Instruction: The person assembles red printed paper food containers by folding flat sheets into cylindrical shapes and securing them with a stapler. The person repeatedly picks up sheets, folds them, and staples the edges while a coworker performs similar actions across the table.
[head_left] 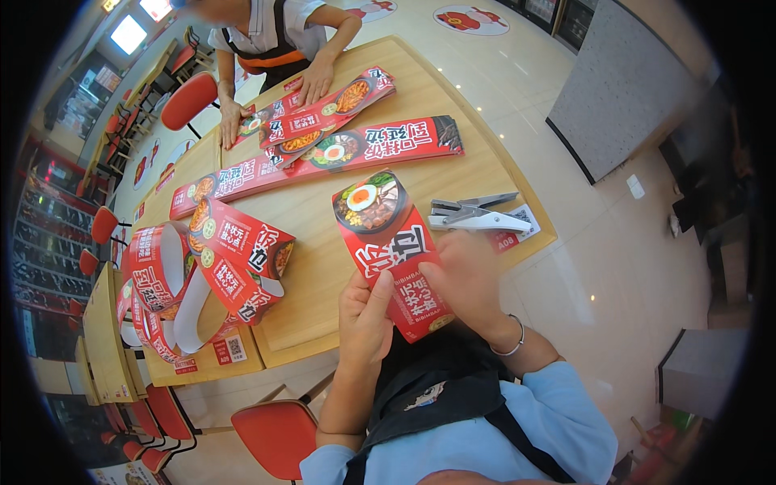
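Observation:
My left hand [365,314] is closed on the lower left edge of a red printed paper strip [386,234], its thumb lying on the front. My right hand [469,279], partly blurred, grips the same strip from the other side, thumb on the surface. A bowl of food with an egg is printed on the strip's far end. Just beyond my right hand, a silver and white stapler [478,217] lies on the wooden table [311,315]. To the left stand several red strips bent into loops [174,279]. Flat stacks of long strips [319,158] cross the table's middle.
Across the table, a co-worker in a dark apron rests both hands [315,81] on strips. Red chairs [279,436] stand at the near left and farther back. A grey-sided counter [622,89] rises beyond the table's right edge. A label card [517,226] lies by the stapler.

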The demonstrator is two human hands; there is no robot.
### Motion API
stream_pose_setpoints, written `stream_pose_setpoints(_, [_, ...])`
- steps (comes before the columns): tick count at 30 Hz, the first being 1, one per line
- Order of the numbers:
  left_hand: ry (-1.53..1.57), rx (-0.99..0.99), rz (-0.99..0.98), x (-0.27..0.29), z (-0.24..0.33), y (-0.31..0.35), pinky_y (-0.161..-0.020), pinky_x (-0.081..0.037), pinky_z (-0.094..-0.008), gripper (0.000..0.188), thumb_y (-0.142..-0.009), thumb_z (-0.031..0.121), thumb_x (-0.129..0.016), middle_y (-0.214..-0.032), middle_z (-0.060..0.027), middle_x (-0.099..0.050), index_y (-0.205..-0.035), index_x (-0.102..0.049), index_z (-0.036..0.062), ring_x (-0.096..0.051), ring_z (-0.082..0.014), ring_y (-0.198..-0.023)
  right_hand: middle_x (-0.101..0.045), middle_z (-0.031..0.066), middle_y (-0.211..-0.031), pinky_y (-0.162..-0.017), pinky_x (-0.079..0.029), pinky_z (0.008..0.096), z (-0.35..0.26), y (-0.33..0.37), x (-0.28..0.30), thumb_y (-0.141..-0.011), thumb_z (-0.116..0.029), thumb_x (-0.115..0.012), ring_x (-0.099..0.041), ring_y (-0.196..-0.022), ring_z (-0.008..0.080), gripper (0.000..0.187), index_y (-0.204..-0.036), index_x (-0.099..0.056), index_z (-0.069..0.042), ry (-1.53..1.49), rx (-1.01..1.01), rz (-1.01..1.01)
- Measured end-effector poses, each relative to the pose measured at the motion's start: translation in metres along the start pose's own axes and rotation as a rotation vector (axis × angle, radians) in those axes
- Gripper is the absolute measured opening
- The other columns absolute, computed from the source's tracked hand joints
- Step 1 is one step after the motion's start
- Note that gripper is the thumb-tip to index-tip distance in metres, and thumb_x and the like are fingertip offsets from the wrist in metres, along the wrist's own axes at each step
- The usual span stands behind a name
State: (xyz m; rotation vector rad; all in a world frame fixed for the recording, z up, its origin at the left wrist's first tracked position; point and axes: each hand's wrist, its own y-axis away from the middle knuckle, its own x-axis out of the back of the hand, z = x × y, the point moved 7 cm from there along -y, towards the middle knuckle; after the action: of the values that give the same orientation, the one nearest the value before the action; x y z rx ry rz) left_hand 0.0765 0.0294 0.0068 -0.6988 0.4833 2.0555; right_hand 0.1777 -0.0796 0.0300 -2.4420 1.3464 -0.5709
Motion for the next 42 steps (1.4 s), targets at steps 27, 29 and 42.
stream_pose_setpoints(27, [-0.172, -0.005, 0.011, 0.003, 0.001, -0.004, -0.085, -0.05, -0.0267, 0.024, -0.099, 0.01, -0.048, -0.111, -0.0111, -0.065, -0.117, -0.056, -0.0042, -0.063, -0.0124, -0.096, -0.061, -0.0011, -0.086, -0.067, -0.047, 0.0196, 0.022, 0.01, -0.009, -0.089, -0.006, -0.065, -0.056, -0.078, 0.0019, 0.01, -0.09, -0.055, -0.004, -0.501, -0.203, -0.102])
stream_pose_setpoints(29, [-0.145, -0.018, 0.04, 0.004, 0.0, -0.006, -0.083, -0.051, -0.0258, 0.025, -0.1, 0.011, -0.047, -0.109, -0.0109, -0.066, -0.117, -0.056, -0.0044, -0.063, -0.0116, -0.094, -0.061, -0.0017, -0.084, -0.065, -0.046, 0.0192, 0.026, 0.012, -0.009, -0.089, -0.007, -0.066, -0.055, -0.075, 0.0016, 0.012, -0.088, -0.054, -0.004, -0.446, -0.213, -0.087])
stream_pose_setpoints(42, [-0.32, 0.013, 0.024, 0.003, -0.012, 0.0, -0.082, -0.05, -0.0254, 0.026, -0.095, 0.007, -0.055, -0.107, -0.0098, -0.067, -0.117, -0.057, -0.0051, -0.063, -0.011, -0.093, -0.059, -0.0027, -0.079, -0.062, -0.045, 0.0178, 0.035, 0.016, -0.005, -0.089, -0.01, -0.066, -0.054, -0.07, 0.0015, 0.012, -0.087, -0.055, -0.006, -0.439, -0.28, -0.036])
